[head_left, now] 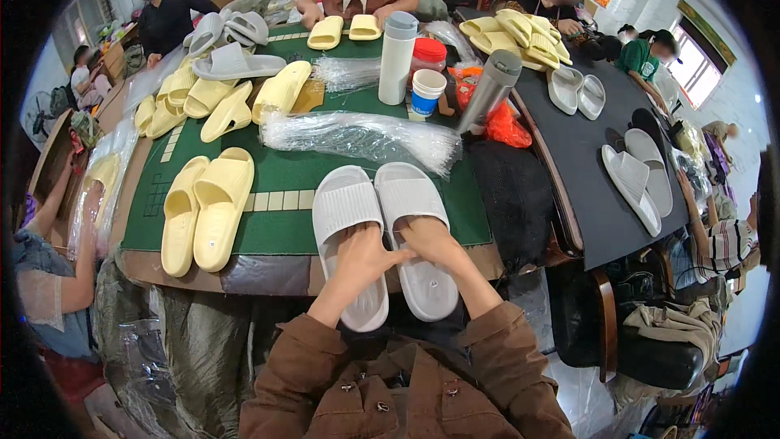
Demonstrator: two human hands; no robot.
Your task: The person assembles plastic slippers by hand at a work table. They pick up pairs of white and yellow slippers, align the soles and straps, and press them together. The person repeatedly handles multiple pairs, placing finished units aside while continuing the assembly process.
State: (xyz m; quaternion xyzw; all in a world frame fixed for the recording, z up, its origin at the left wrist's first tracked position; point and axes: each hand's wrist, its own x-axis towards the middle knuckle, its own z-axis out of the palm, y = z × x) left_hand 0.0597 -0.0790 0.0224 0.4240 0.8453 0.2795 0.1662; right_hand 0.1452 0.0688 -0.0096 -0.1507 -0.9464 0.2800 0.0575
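Note:
A pair of light grey slide slippers sits side by side at the near edge of the green-topped table, heels sticking out past it. My left hand (360, 259) reaches under the ribbed strap of the left grey slipper (345, 205) and holds it. In the same way my right hand (433, 241) is inside the right grey slipper (411, 197). Both thumbs show near the inner edges, close to each other; the other fingers are mostly hidden under the straps. To the left lies a pair of pale yellow slippers (219, 195), toes pointing away from me.
Beyond the grey pair lies a bundle of clear plastic bags (357, 134). Behind it stand a white bottle (397, 57), a paper cup (426, 91) and a grey tumbler (491, 90). More yellow slippers (230, 110) are heaped far left. A black table (561, 147) adjoins on the right. Several people work around.

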